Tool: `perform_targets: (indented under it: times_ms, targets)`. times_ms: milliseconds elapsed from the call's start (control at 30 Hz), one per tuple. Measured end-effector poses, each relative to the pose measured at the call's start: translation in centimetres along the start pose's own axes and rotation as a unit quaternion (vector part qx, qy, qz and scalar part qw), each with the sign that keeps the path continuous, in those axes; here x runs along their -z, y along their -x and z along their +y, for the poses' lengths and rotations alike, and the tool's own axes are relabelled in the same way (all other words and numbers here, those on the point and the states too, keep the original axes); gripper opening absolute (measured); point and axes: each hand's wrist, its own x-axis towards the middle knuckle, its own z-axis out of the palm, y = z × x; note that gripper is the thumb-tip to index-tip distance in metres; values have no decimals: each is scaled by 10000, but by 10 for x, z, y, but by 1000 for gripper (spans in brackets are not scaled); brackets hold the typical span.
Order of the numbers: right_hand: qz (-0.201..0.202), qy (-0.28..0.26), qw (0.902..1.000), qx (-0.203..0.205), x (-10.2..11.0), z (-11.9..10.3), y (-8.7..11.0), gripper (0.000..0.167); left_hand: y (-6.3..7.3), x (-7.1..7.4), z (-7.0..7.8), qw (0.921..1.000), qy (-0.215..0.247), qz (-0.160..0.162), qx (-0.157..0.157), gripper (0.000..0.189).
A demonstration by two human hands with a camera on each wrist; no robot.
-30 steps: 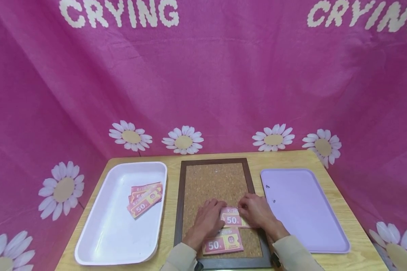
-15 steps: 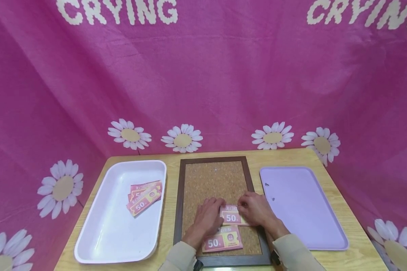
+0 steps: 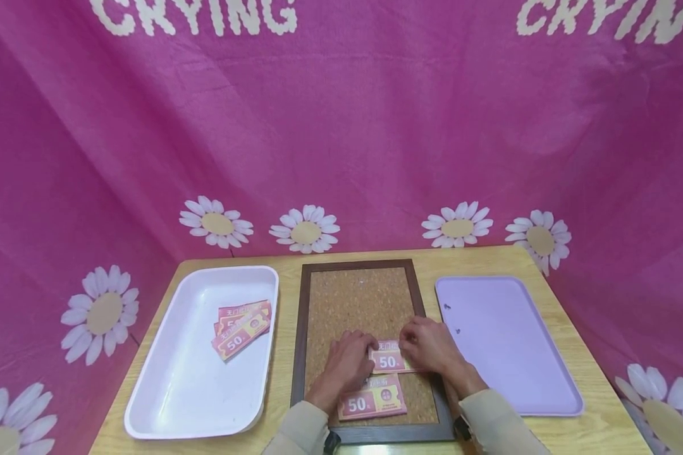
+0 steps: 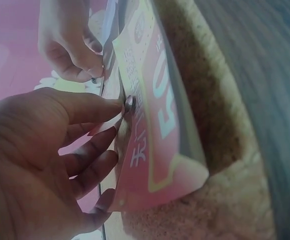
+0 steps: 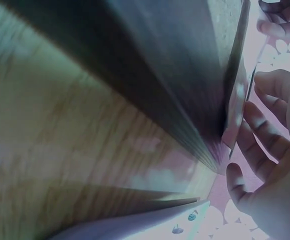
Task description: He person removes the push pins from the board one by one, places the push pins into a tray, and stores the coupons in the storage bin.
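In the head view, two pink-and-yellow "50" coupons lie on the lower part of a framed cork board (image 3: 358, 303). My left hand (image 3: 344, 363) holds the left end of the upper coupon (image 3: 386, 362), fingers bent at its edge. My right hand (image 3: 432, 346) covers that coupon's right end; in the left wrist view its thumb and finger pinch a small dark thumbtack (image 4: 94, 80). The lower coupon (image 3: 372, 399) lies just below, partly under my left thumb. A shiny tack (image 4: 129, 104) shows near its top edge, beside my left fingertips.
To the left, a white tray (image 3: 193, 385) contains several overlapping coupons (image 3: 241, 328). A shallow purple tray (image 3: 506, 341) stands to the right, with two small tacks (image 5: 192, 215) near its left edge. A pink curtain (image 3: 341, 139) with daisies hangs behind the wooden table (image 3: 597, 411).
The head view tilts slightly, so everything sits a little higher in it. Both hands stay at the upper coupon, with only slight finger movement.
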Motion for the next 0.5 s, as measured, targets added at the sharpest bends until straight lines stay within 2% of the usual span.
perform_targets:
  times_ms: [267, 500]
  targets:
    - [-92, -46, 9998, -161, 7, -3, -1, 4, 0, 4, -1, 9995, 321, 44, 66, 21]
    - [106, -10, 9999, -82, 9, 1, -1, 8, 1, 7, 1, 9976, 648, 167, 162, 18]
